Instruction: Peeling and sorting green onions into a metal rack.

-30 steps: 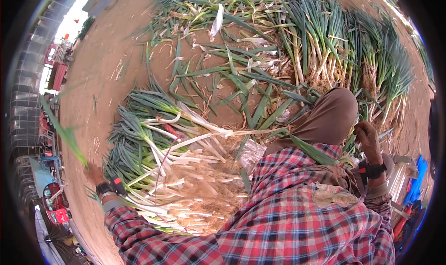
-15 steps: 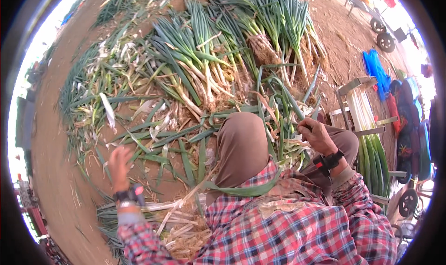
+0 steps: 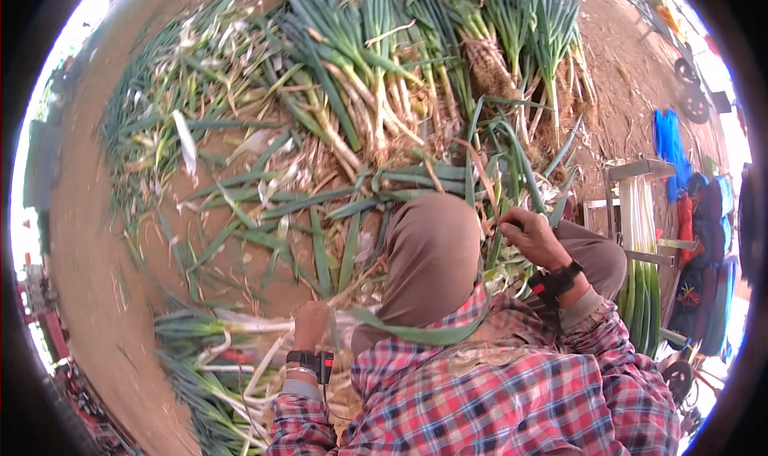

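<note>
My left hand (image 3: 312, 325) is low at the left, beside my knee. Its fingers are closed round the white stalk of a long green onion (image 3: 260, 326), whose leaves point left. Under and beside it lies a heap of green onions (image 3: 232, 412) with pale stalks. In front of my other knee, my right hand (image 3: 526, 234) is curled with thumb and fingers together; whatever it may pinch is too small to make out. A dry brown leaf strip (image 3: 483, 180) stands just beyond its fingertips. A loose green leaf (image 3: 428, 333) lies across my lap.
Standing bunches of green onions (image 3: 376, 64) with rooty ends fill the far middle. Stripped leaves (image 3: 216, 80) litter the dirt at left. On the right, a metal rack (image 3: 640, 170) holds cleaned onions (image 3: 640, 296), near a blue plastic bag (image 3: 670, 148) and wheels (image 3: 693, 102).
My left hand has come down and right from the air onto the onion heap and closed round a stalk. My right hand stays curled near my knee. The view has tilted down slightly.
</note>
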`<action>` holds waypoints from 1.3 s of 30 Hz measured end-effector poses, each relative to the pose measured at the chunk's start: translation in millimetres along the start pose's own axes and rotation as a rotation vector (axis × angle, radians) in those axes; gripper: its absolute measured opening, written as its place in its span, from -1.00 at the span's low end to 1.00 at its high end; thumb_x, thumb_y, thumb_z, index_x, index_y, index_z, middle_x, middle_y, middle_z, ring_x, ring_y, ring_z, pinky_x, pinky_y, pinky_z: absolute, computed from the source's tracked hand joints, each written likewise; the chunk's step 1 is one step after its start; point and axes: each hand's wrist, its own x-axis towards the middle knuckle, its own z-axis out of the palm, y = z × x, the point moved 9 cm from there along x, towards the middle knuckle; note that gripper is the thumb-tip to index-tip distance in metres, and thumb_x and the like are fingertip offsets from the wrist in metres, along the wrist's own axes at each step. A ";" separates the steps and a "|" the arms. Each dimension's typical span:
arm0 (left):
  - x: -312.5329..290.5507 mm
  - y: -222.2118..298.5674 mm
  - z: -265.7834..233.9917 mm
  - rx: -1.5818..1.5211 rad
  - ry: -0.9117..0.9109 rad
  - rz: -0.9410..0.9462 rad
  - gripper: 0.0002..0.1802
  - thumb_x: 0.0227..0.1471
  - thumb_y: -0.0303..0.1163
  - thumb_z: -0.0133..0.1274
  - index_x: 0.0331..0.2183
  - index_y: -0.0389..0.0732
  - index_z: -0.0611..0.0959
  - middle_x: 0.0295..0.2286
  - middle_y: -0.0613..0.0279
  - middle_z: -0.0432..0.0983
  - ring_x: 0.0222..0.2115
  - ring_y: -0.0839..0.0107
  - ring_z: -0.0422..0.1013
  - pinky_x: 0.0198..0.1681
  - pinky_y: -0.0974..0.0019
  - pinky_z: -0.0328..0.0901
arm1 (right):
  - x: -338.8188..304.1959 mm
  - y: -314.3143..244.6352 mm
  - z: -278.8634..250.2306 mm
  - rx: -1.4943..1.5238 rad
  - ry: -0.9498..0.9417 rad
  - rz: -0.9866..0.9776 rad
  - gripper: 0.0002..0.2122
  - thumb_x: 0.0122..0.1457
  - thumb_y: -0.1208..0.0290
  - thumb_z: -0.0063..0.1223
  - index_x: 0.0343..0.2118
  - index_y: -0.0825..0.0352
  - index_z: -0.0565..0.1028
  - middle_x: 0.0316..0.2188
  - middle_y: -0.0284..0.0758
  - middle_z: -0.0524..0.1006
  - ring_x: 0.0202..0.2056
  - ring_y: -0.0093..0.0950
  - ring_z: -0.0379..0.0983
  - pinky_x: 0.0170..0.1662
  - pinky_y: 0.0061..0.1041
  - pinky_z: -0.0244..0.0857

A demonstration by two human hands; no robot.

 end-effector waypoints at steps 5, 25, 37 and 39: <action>135.7 97.6 -46.3 -0.217 0.164 0.147 -0.65 0.04 -0.17 0.01 -0.29 -0.29 0.60 -0.38 0.02 0.56 -0.34 0.17 0.51 -0.21 0.19 0.36 | 26.2 15.3 -10.3 0.013 0.084 -0.040 -0.85 0.14 0.44 0.01 -0.36 0.45 0.50 -0.60 -0.29 0.48 -0.52 -0.53 0.41 -0.41 -0.48 0.31; 333.9 396.6 70.5 -0.474 -0.197 0.293 -0.75 0.14 -0.27 0.07 -0.29 -0.29 0.55 -0.43 0.28 0.53 -0.44 0.51 0.46 -0.38 0.41 0.36 | 210.3 51.0 5.6 0.229 0.188 -0.128 -0.71 0.22 0.26 -0.01 -0.22 0.45 0.44 -0.41 -0.26 0.51 -0.37 -0.47 0.46 -0.29 -0.45 0.34; 431.6 336.1 -14.1 -0.461 0.279 0.199 -0.36 0.11 -0.42 0.00 0.17 -0.37 0.18 0.11 -0.05 0.28 -0.40 0.36 0.55 -0.51 0.40 0.41 | 304.6 63.9 5.5 0.658 0.004 0.191 -0.75 0.25 0.24 -0.01 -0.29 0.38 0.45 -0.56 -0.43 0.45 -0.62 -0.70 0.29 -0.58 -0.67 0.17; 434.0 361.1 11.9 -0.659 0.169 0.105 -0.34 0.09 -0.38 0.02 0.16 -0.38 0.18 -0.13 0.00 0.50 -0.53 0.42 0.51 -0.61 0.41 0.33 | 307.3 74.3 11.0 0.579 -0.055 0.228 -0.73 0.25 0.24 -0.01 -0.24 0.40 0.46 -0.50 -0.39 0.48 -0.55 -0.66 0.34 -0.49 -0.64 0.25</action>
